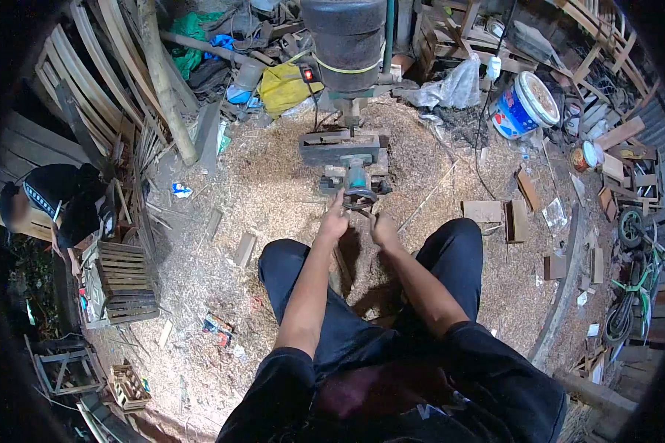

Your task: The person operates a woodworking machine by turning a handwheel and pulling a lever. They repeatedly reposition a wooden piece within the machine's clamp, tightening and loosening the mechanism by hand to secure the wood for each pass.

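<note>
Head view:

1. Sawdust floor (273,192) fills most of the frame and lies all around both hands.
2. The person's dark trousers (295,273) are spread either side. The hands sit in the gap between the knees, at the far end of both outstretched forearms.
3. Dark drum machine (343,44) stands straight beyond the hands, well apart from them, with a red light on its left side.
4. Curved wood slats (89,81) are stacked far up-left of the hands, with a bare wooden post (166,81) leaning beside them.
5. A co-worker in a dark top (59,199) is far left of the hands. A slatted crate (125,280) is nearer, left and below.
6. White bucket (524,103) is far up-right of the hands. Yellow bag (284,85) is up-left, near the drum's base.
7. Teal-topped tool (357,179) sits on a wooden block stack just beyond the fingertips, between the hands and the drum.
8. Left hand (335,220): fingers stretched up to the tool's lower left edge, seemingly touching. Can't tell if it's clasping anything.
9. Right hand (384,230): curled, back to camera, just below-right of the tool. Can't tell what it holds, if anything.
10. Flat wood offcuts (482,211) lie right of the right hand, apart from it.
</note>
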A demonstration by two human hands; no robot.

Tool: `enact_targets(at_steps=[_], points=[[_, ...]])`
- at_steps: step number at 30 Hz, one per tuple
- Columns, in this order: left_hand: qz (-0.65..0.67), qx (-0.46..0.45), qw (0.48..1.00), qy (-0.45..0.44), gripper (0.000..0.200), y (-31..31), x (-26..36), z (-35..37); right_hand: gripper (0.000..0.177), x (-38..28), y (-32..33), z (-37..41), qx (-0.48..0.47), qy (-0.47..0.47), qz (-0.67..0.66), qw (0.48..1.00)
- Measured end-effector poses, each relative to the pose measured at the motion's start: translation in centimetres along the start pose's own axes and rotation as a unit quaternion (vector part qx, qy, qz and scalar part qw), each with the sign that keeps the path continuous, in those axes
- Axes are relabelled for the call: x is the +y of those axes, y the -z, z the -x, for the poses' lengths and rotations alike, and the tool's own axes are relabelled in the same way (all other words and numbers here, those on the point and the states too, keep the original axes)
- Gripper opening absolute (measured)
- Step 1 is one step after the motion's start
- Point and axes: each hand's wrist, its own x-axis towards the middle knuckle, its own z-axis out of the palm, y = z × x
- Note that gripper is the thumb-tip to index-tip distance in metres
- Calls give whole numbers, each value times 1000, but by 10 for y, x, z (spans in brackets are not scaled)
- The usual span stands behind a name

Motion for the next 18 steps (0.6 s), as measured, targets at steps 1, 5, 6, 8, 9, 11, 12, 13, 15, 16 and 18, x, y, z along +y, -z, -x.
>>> enact_targets(at_steps=[1,5,6,8,9,11,12,13,15,16,18], points=[[7,-3,1000,-8,70,0,-3,1,36,6,5,1,11,-2,-27,1000],[33,-30,998,40,70,8,21,8,28,-12,15,1,-11,-36,28,999],[38,-35,997,59,71,6,23,8,28,-10,14,-1,-6,-14,31,999],[25,-23,999,28,71,2,14,9,29,13,-4,-2,2,27,39,999],[17,-16,1000,10,71,2,10,6,32,45,-11,-11,3,19,49,999],[7,-21,1000,20,75,3,8,5,35,50,2,-12,-22,6,65,998],[4,-23,999,25,77,1,9,5,36,46,11,-11,-34,0,74,997],[6,22,1000,-3,66,-1,12,6,37,25,35,-6,-74,29,118,990],[-1,39,999,1,54,8,5,-7,39,8,47,-23,70,31,88,993],[-3,47,999,5,48,18,23,-10,40,3,53,-34,141,31,72,987],[-3,120,991,-66,32,45,67,-19,42,-11,78,-80,242,143,72,957]])
